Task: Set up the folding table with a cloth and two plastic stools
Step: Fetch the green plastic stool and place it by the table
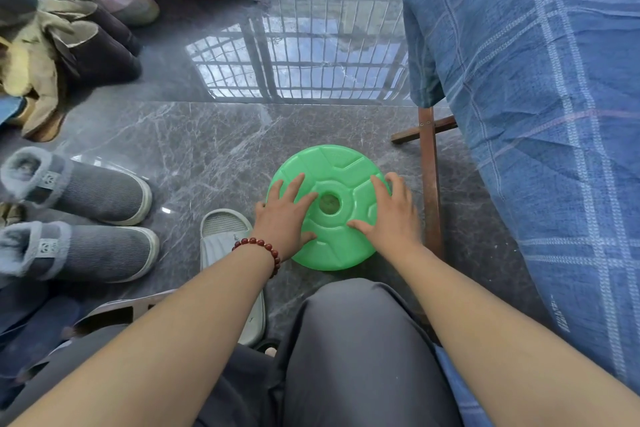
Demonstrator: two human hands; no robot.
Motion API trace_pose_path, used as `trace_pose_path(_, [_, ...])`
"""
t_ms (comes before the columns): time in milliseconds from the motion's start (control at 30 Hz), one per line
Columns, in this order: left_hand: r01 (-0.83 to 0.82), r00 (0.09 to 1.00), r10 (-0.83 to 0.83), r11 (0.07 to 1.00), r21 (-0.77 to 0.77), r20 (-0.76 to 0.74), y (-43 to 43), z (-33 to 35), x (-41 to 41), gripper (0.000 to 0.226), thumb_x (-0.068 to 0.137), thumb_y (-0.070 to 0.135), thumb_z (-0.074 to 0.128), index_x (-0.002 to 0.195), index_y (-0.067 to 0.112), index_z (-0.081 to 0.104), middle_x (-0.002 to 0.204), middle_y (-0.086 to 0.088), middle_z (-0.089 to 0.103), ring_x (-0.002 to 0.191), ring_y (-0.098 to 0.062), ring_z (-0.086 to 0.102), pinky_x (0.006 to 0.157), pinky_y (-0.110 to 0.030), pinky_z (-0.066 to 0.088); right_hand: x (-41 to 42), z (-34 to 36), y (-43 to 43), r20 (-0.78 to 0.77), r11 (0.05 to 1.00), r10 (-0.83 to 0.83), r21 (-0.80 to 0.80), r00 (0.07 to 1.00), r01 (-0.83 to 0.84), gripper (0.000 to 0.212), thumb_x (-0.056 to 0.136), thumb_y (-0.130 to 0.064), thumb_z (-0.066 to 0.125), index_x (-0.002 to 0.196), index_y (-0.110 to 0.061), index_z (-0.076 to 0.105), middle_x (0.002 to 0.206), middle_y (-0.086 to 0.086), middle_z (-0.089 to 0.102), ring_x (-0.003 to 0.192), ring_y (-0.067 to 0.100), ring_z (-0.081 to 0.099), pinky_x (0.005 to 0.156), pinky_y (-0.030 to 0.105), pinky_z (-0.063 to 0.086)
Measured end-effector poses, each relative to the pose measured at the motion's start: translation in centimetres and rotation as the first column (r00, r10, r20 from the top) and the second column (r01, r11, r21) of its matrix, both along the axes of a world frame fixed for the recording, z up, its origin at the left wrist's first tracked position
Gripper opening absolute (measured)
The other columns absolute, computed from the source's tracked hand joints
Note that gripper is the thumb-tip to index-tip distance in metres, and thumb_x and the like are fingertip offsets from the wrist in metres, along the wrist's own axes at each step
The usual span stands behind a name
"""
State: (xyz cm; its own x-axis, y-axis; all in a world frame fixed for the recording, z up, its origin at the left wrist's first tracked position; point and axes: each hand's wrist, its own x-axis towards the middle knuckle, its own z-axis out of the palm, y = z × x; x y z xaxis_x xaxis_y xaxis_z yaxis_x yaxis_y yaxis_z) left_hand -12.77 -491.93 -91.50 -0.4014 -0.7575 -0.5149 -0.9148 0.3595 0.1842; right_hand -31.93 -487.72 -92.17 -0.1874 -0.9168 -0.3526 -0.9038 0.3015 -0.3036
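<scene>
at lower centre, green stool [332, 243]: standing on the grey marble floor [207, 149], seen from straight above, round seat with a hole in the middle. it's just beside the table's wooden leg [431, 191], not tucked under the top.
left hand [282, 218]: flat on the left half of the seat, fingers straight and spread, gripping nothing. bead bracelet [258, 244] on that wrist.
right hand [391, 218]: palm down on the right half, fingers relaxed and reaching toward the far rim, thumb pointing at the hole. also not holding anything, just resting or pressing.
folding table [424, 133]: right side of the frame, standing, with the leg and a cross brace showing below the cloth.
blue checked cloth [536, 97]: already draped over the top and hanging down the near edge.
step in hand: my guess is the stool part. table and cloth look done, and this stool is being settled on the floor with both palms.
second stool: not in view (could be off frame, no idea).
next move: probably let go and fetch the other one, or nudge this one closer first. a push toward the right has to mind that leg.
clutter: grey slippers [86, 191] at the left edge, and a white sandal [225, 229] just left of the stool.
</scene>
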Motion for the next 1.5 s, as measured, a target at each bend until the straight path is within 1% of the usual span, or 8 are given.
trace_pose_path(100, [-0.03,0.999,0.032,0.997,0.071,-0.023,0.1,-0.7,0.1,0.082,0.086,0.045,0.061,0.149,0.036,0.009,0.158,0.004,-0.014,0.145,-0.034,-0.008,0.109,-0.057,0.031,0.5,-0.7,0.1,0.164,0.983,-0.156,0.123,0.974,0.137,0.102,0.077,-0.043,0.073,0.151,-0.02,0.007,0.158,0.007,-0.004,0.145,0.029,0.014,0.114,0.043,0.027])
trace_pose_path(167, [-0.027,0.999,0.029,0.996,0.089,-0.017,0.1,-1.0,0.4,0.082,0.087,0.043,0.06,0.15,0.036,0.006,0.158,0.002,-0.014,0.144,-0.036,-0.01,0.111,-0.055,0.028,0.9,-1.1,0.3,0.202,0.976,-0.18,0.16,0.963,0.149,0.104,0.078,-0.042,0.073,0.152,-0.022,0.003,0.159,0.004,-0.008,0.145,0.028,0.013,0.114,0.043,0.025])
trace_pose_path(333, [-0.018,1.0,0.02,0.994,0.109,-0.02,0.0,-0.7,1.1,0.084,0.086,0.043,0.061,0.15,0.035,0.007,0.159,0.003,-0.012,0.144,-0.038,-0.012,0.114,-0.051,0.024,1.2,-0.9,-0.2,0.22,0.978,-0.18,0.144,0.959,0.151,0.107,0.075,-0.041,0.076,0.152,-0.02,0.005,0.16,0.001,-0.004,0.145,0.026,0.017,0.113,0.041,0.025])
trace_pose_path(600, [0.068,0.997,-0.071,0.989,0.13,0.024,0.1,-0.2,0.7,0.086,0.084,0.044,0.064,0.149,0.039,0.009,0.158,0.009,-0.013,0.146,-0.027,-0.009,0.106,-0.065,0.028,1.8,-0.6,-0.9,0.192,0.981,-0.123,0.169,0.974,0.091,0.108,0.073,-0.044,0.077,0.151,-0.018,0.007,0.158,0.004,-0.002,0.14,0.029,0.028,0.11,0.039,0.033])
trace_pose_path(1067, [0.083,0.996,-0.085,0.994,0.077,0.025,-0.1,0.2,2.0,0.077,0.087,0.047,0.058,0.148,0.041,0.011,0.159,0.009,-0.005,0.146,-0.024,0.0,0.111,-0.06,0.023,2.1,0.4,-0.8,0.173,0.984,-0.101,0.164,0.98,0.072,0.1,0.073,-0.047,0.076,0.149,-0.02,0.018,0.154,0.006,0.009,0.136,0.029,0.032,0.107,0.04,0.034])
trace_pose_path(1200, [0.02,0.999,-0.019,0.998,0.062,-0.027,-0.4,0.7,2.1,0.078,0.086,0.05,0.058,0.148,0.04,0.012,0.159,0.009,0.0,0.146,-0.024,0.004,0.111,-0.061,0.022,2.1,1.3,-0.9,0.142,0.996,-0.012,0.089,0.99,-0.001,0.089,0.077,-0.046,0.073,0.147,-0.02,0.026,0.156,0.003,0.014,0.141,0.026,0.023,0.111,0.038,0.029])
trace_pose_path(1367, [-0.056,0.981,0.057,0.998,0.012,-0.187,-1.1,2.3,1.9,0.077,0.084,0.052,0.059,0.148,0.037,0.019,0.157,0.005,0.018,0.142,-0.021,0.024,0.108,-0.051,0.033,3.0,3.6,-1.1,0.192,0.997,0.061,0.026,0.98,-0.067,0.078,0.078,-0.044,0.072,0.143,-0.021,0.035,0.151,-0.001,0.027,0.137,0.02,0.032,0.11,0.035,0.033])
trace_pose_path(1500, [-0.127,0.948,0.134,0.991,0.044,-0.29,-0.7,6.1,1.6,0.074,0.085,0.048,0.061,0.147,0.03,0.026,0.152,0.003,0.031,0.135,-0.02,0.037,0.105,-0.047,0.037,3.8,7.2,-0.7,0.231,0.998,0.053,0.011,0.971,-0.057,0.075,0.08,-0.044,0.07,0.143,-0.019,0.037,0.149,-0.002,0.03,0.136,0.016,0.032,0.109,0.028,0.029])
